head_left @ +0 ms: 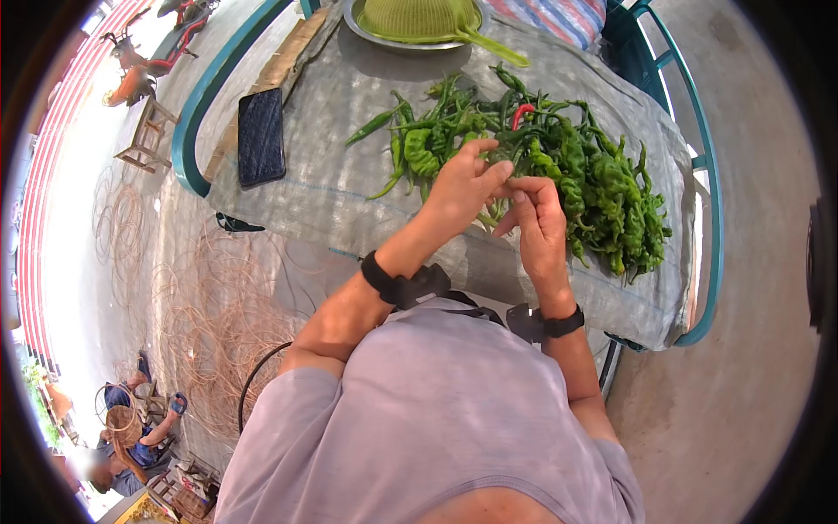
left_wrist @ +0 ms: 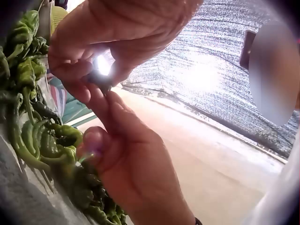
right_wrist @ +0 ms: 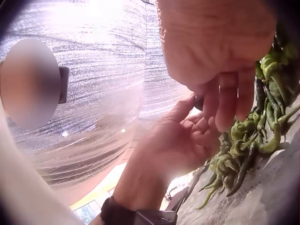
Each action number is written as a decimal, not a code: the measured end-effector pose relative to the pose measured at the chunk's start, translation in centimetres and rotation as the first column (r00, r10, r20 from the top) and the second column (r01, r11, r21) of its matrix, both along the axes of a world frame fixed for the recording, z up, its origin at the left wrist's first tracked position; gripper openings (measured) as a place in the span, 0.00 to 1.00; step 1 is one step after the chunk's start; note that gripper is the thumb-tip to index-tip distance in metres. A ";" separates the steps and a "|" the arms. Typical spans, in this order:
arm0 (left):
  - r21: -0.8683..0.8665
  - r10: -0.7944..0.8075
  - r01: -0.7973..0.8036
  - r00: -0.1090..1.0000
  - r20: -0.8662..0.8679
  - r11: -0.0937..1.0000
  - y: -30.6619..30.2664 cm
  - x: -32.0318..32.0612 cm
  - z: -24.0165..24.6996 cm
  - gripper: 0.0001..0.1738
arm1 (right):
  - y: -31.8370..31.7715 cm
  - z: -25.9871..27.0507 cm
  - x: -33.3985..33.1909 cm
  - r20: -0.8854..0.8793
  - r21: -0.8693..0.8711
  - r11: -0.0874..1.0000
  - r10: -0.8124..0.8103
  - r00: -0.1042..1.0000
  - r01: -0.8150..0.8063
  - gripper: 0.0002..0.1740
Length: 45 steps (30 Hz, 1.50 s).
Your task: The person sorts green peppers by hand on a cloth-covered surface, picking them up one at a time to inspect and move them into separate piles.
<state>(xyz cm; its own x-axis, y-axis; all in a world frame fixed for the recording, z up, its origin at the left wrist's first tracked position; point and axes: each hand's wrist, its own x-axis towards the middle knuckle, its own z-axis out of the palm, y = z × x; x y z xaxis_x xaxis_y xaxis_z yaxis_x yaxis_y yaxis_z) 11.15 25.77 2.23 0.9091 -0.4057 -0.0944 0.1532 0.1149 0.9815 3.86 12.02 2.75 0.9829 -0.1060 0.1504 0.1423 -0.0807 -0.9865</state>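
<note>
Over the near side of a pile of green peppers (head_left: 602,188), my left hand (head_left: 463,190) and right hand (head_left: 543,229) meet at their fingertips. A small dark green piece (left_wrist: 99,78), mostly covered by fingers, is pinched by both hands; its full shape is hidden. The right wrist view shows its dark end (right_wrist: 199,102) between the right hand (right_wrist: 218,42) and the left hand (right_wrist: 176,140). Curled, wrinkled peppers lie to the right of my hands, and a smaller group (head_left: 421,150) lies to the left. One red pepper (head_left: 522,114) rests on top.
A phone (head_left: 262,137) lies on the left of the cloth-covered surface (head_left: 323,205). At the far edge, a green strainer (head_left: 415,19) sits in a metal basin (head_left: 356,22). Teal rails (head_left: 714,253) border both sides. A seated person (head_left: 131,454) is at lower left.
</note>
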 end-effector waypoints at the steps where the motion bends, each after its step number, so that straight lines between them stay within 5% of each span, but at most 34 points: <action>1: 0.027 0.023 -0.024 0.999 0.038 0.999 0.1 0.0 0.2 0.31 | -0.1 0.3 0.1 0.016 -0.090 0.995 -0.050 0.999 0.051 0.11; 3: 0.146 0.097 -0.116 0.987 0.130 0.982 0.4 0.1 0.5 0.31 | -0.1 1.3 0.4 0.062 -0.263 0.953 -0.142 0.988 0.153 0.11; 6: 0.328 0.150 -0.222 0.961 0.233 0.918 0.7 0.0 0.7 0.31 | -1.2 2.1 3.2 0.370 -0.740 0.546 -0.157 0.916 0.393 0.11; 9: 0.356 0.096 -0.166 0.974 0.205 0.919 0.8 -0.7 0.7 0.31 | -2.6 1.0 6.8 0.405 -0.872 0.321 0.050 0.913 0.369 0.14; 14: 0.335 0.095 -0.170 0.969 0.228 0.927 1.0 -1.7 -0.5 0.29 | -2.4 -2.2 11.3 0.074 -0.994 -0.080 -0.009 0.997 0.073 0.14; 17: 0.279 0.114 -0.169 0.972 0.204 0.945 1.3 -2.1 -0.8 0.29 | -2.3 -2.3 11.6 0.138 -0.987 -0.084 -0.033 0.990 0.135 0.13; 26: 0.358 0.113 -0.213 0.953 0.279 0.909 0.1 -2.4 -1.7 0.28 | -4.7 0.9 11.0 0.451 -0.849 0.196 -0.216 0.866 0.491 0.16; 29: 0.393 0.094 -0.256 0.917 0.387 0.883 -0.6 -1.8 -3.6 0.29 | -4.7 2.9 8.9 0.529 -0.654 0.486 -0.253 0.810 0.580 0.18; 35: 0.343 0.108 -0.247 0.920 0.377 0.906 -1.9 -3.1 0.9 0.30 | -3.9 4.1 2.4 0.225 -0.146 0.967 -0.174 0.959 0.210 0.10; 39: 0.100 0.033 -0.050 0.985 0.167 0.994 -2.4 -3.7 0.3 0.29 | -3.8 2.0 -1.4 0.198 -0.140 0.978 -0.123 0.972 0.152 0.07; 40: 0.122 -0.013 -0.015 0.974 0.225 0.992 -2.1 -3.7 0.0 0.28 | -4.2 1.5 -2.1 0.155 -0.111 0.985 -0.116 0.981 0.134 0.07; 43: -0.113 -0.054 0.045 0.996 -0.075 0.993 -2.0 -4.5 1.2 0.24 | -5.3 0.6 -3.6 0.015 -0.109 0.990 -0.093 0.996 0.094 0.08; 45: 0.019 -0.061 0.062 0.997 -0.038 0.998 -2.2 -4.6 1.9 0.21 | -5.4 0.3 -4.4 -0.078 -0.049 0.997 -0.063 0.995 0.059 0.07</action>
<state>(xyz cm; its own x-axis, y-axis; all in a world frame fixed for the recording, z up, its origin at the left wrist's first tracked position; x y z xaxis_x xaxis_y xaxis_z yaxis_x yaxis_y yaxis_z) 6.52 23.56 4.16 0.8781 -0.4584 -0.1368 0.1961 0.0840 0.9770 -0.49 6.61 3.10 0.9838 -0.1608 0.0788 0.0575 -0.1331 -0.9894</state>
